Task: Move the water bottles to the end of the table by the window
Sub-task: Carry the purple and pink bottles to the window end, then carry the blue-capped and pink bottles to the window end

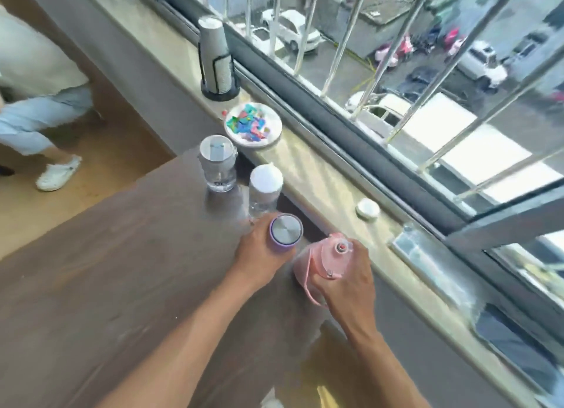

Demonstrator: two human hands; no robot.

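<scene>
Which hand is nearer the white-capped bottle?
Left. The left hand, gripping the purple bottle, sits just below the white-capped bottle; the right hand, on the pink bottle, is farther off.

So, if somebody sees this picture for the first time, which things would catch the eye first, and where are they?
Probably the two hands at the table's window edge: the left hand wraps a purple bottle with a metal lid, and the right hand grips a pink bottle. Just beyond stand two clear bottles in a row, and on the windowsill a white plate of colourful sweets draws attention.
</scene>
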